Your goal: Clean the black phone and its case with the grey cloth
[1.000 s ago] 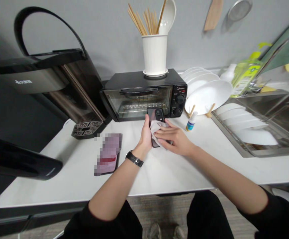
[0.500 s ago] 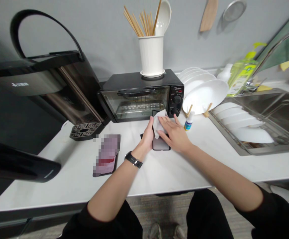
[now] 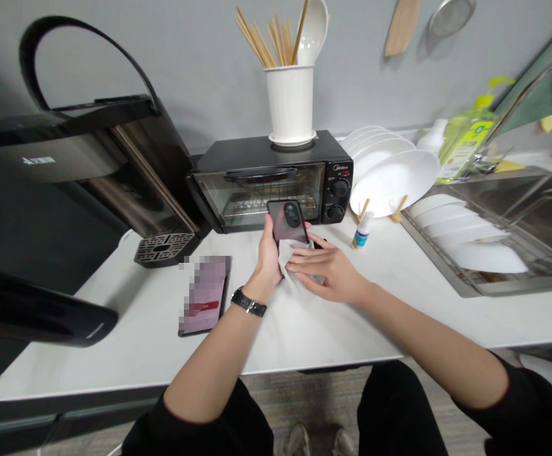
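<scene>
My left hand (image 3: 270, 259) grips a dark smartphone (image 3: 288, 221) upright by its edges, its back and camera module facing me. My right hand (image 3: 326, 272) presses a crumpled white cloth (image 3: 291, 265) against the lower end of the phone, so that end is hidden. A second phone (image 3: 204, 294) lies on the white counter (image 3: 276, 335) to the left of my hands, its screen blurred out. A small spray bottle (image 3: 362, 231) stands just beyond my right fingers.
A black toaster oven (image 3: 261, 183) stands directly behind the phone, with a white utensil holder (image 3: 291, 104) on top. White plates in a wooden rack (image 3: 394, 180) and a steel sink (image 3: 508, 221) lie to the right. A large black appliance (image 3: 90, 158) fills the left.
The phone has gone from lying flat on the counter under the cloth to being raised in my left hand, back showing. The cloth has moved down to its lower end.
</scene>
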Tool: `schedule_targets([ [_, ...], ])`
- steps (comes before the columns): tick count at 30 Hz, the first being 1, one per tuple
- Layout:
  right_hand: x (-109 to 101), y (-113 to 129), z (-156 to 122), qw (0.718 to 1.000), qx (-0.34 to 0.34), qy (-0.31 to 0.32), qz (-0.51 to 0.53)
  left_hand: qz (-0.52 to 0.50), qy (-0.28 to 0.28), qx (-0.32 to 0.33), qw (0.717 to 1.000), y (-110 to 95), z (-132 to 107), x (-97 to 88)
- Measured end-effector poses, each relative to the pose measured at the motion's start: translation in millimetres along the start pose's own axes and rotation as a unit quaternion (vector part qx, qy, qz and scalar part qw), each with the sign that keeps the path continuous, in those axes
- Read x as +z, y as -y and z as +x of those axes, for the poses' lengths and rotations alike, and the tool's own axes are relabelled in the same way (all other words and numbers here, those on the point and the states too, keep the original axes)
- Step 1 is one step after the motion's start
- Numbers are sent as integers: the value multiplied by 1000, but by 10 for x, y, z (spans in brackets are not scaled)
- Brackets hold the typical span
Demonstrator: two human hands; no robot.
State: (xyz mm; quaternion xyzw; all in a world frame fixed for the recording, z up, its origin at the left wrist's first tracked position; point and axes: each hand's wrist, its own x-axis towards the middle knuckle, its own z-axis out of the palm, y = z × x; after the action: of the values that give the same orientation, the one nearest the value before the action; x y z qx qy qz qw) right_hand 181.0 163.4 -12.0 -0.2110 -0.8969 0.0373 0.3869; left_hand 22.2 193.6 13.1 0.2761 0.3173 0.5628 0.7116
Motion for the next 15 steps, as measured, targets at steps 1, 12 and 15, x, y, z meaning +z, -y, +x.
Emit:
schedule_targets([
  [1,12,5,-4,1000,-5,-11,-7,-5,4,37,999,-39,10,-20],
  [12,38,-93,-9,978,164,26,-130,-5,23,7,1000,99,66,6],
  [15,62,-122,-16,976,177,39,-121,17,5,-22,1000,153,59,26],
])
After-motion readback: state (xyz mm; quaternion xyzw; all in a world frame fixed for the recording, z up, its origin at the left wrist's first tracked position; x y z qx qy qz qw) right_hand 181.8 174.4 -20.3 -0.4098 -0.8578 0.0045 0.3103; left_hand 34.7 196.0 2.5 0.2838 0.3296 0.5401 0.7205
